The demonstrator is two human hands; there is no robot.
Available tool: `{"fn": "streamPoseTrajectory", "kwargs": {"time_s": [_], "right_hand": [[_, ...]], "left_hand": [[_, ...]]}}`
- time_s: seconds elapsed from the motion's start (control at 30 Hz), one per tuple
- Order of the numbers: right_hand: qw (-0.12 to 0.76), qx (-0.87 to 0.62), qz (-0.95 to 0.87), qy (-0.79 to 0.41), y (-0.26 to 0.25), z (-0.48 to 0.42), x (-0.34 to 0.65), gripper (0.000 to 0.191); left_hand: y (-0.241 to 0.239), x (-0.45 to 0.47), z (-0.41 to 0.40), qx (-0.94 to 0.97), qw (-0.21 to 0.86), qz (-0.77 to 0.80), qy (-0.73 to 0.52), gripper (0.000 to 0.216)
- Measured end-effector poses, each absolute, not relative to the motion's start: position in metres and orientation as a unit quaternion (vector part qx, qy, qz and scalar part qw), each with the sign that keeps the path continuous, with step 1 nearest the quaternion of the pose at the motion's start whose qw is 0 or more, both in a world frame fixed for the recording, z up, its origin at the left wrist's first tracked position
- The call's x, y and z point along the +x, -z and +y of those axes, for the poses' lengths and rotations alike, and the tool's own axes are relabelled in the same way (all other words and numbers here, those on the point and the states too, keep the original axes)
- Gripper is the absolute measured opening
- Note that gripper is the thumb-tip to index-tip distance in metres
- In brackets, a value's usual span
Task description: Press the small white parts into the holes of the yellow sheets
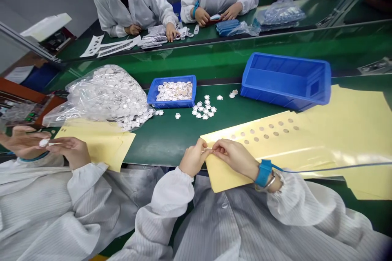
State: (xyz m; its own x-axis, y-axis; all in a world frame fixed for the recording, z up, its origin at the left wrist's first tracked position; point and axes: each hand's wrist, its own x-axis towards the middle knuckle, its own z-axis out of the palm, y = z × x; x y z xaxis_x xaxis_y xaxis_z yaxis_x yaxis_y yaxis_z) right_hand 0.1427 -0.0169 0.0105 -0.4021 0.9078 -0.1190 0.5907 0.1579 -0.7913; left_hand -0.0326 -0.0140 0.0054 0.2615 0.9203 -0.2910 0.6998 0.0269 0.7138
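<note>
Just above the left end of a yellow sheet (226,175), my left hand (193,158) and my right hand (234,155) meet fingertip to fingertip. Both pinch a small white piece (208,149), mostly hidden by the fingers; it resembles the loose round white pieces on the table. A blue band with a cord circles my right wrist. Two rows of small greyish discs (266,136) lie on the yellow sheet to the right of my hands. Beyond them, a cluster of round white tabbed pieces (206,108) rests on the green table (165,138).
A small blue bin (149,97) holds many white pieces. Left of it lies a clear bag (107,89) full of them. A larger blue bin (284,75) stands at right. A co-worker's hands (73,151) hold a white piece at left; other people work across the divider.
</note>
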Motion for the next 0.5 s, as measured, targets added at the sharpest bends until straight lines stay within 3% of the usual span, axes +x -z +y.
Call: {"fn": "streamPoseTrajectory", "kwargs": {"time_s": [0.13,0.23,0.37,0.5], "right_hand": [[0.169,-0.531,-0.742,-0.371,-0.013,-0.015,0.138,0.006],[0.151,-0.523,-0.771,-0.331,-0.015,-0.014,0.132,0.009],[0.16,-0.524,-0.771,-0.324,-0.011,-0.013,0.125,0.008],[0.194,-0.53,-0.739,-0.368,-0.001,-0.01,0.124,0.005]], "left_hand": [[-0.01,-0.051,0.0,0.484,0.618,0.56,-0.266,0.026],[-0.018,-0.072,0.01,0.286,0.769,0.452,-0.35,0.024],[-0.024,-0.092,0.018,0.122,0.819,0.314,-0.464,0.022],[-0.023,-0.099,0.028,0.088,0.818,0.291,-0.489,0.027]]}}
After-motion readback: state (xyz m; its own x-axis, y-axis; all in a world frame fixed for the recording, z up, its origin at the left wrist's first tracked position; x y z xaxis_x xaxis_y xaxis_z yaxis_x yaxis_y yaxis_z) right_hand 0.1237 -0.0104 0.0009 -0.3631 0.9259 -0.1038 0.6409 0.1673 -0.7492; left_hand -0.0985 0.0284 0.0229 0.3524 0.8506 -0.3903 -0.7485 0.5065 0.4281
